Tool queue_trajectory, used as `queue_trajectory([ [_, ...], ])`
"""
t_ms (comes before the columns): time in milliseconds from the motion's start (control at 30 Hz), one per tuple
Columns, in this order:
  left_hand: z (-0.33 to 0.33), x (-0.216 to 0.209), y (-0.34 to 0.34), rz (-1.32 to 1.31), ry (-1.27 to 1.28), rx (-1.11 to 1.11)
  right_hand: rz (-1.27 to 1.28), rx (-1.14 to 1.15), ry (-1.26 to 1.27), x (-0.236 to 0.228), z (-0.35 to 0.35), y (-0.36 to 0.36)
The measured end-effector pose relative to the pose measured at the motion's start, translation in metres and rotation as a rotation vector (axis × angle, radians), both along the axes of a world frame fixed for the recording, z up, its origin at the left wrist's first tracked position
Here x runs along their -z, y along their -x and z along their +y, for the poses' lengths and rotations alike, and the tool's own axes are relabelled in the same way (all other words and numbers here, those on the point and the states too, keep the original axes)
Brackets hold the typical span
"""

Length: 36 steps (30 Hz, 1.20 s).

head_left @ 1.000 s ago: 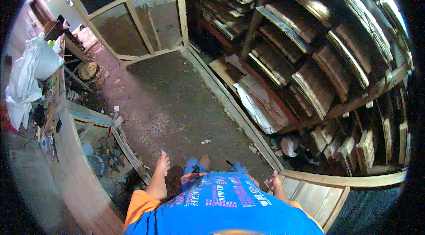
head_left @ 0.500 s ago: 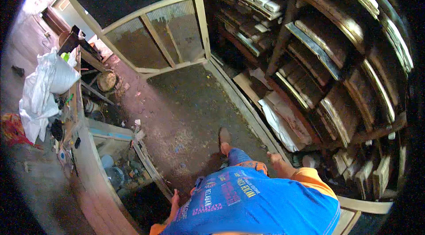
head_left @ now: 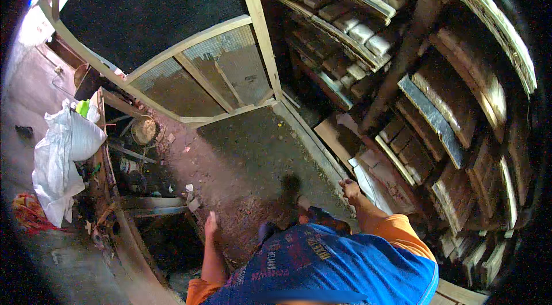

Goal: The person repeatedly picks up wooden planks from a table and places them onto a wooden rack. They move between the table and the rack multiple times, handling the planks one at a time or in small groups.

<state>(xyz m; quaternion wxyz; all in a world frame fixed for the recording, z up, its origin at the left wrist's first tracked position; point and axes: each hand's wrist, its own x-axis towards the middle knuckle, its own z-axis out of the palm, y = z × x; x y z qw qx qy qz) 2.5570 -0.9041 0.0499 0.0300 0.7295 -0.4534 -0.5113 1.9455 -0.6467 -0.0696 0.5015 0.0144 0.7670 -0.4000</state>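
My left hand [head_left: 211, 223] is held out low over the dirt floor [head_left: 230, 173], beside the wooden bench. Its fingers point forward and nothing shows in it. On the other side, my right hand [head_left: 349, 189] hangs beside the lowest part of a rack, near a white sheet [head_left: 367, 181]. Its fingers look loosely bent and apart, with no object in them. Ahead stands a wooden-framed door [head_left: 192, 115] with a dark upper panel and wire mesh below.
Tall wooden racks [head_left: 445, 124] on the right carry rows of pale blocks [head_left: 361, 33] on boards. To the left, a white sack [head_left: 57, 161] lies on a ledge above a round-topped wooden piece [head_left: 143, 129] and clutter. A concrete sill [head_left: 307, 141] edges the floor.
My view has shifted, with the door and racks now lower in the picture. Both my arms have swung forward and away from my body. A foot has moved back toward me.
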Motion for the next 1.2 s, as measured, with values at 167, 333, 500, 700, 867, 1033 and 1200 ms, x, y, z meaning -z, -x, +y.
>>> queue_trajectory([
  [167, -0.088, -0.057, 0.076, 0.435, 0.328, -0.355, 0.756, -1.217, -0.027, 0.004, 0.02, 0.03],
  [333, -0.218, -0.115, 0.12, 0.165, 0.593, -0.098, 0.858, -1.008, -0.042, 0.012, 0.086, 0.025],
  [500, -0.416, -0.137, 0.15, 0.032, 0.921, 0.216, 0.643, -0.549, 0.567, 0.057, 0.118, -0.005],
  [700, -0.593, -0.19, 0.204, -0.363, 1.243, 0.405, 0.801, -0.786, -0.433, 0.015, 0.095, -0.09],
  [867, -0.656, -0.205, 0.243, -0.5, 1.276, 0.448, 0.345, -0.195, -0.381, -0.06, 0.047, -0.153],
  [1033, -0.688, -0.193, 0.265, -0.58, 1.178, 0.515, 0.363, -0.096, -0.48, -0.081, 0.035, -0.201],
  [1200, -0.7, -0.181, 0.271, -0.479, 1.213, 0.471, 0.586, -0.323, -0.471, -0.106, 0.029, -0.244],
])
